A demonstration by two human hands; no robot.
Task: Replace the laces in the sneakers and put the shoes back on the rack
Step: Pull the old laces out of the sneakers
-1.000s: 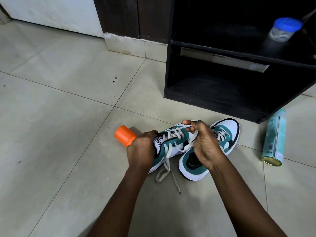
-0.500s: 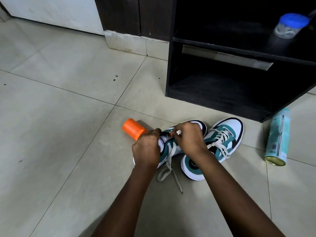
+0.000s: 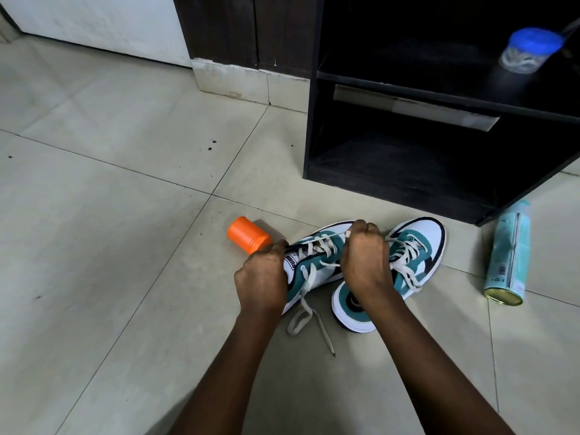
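Teal/white sneaker (image 3: 317,265), cream lace (image 3: 306,293) half-threaded, end loose.

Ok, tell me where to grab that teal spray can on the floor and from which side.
Grip the teal spray can round the middle of its body, coming down from above. It lies on its side on the floor tiles beside the black rack, so its long round flank faces up, free on both sides; it would probably roll if nudged.
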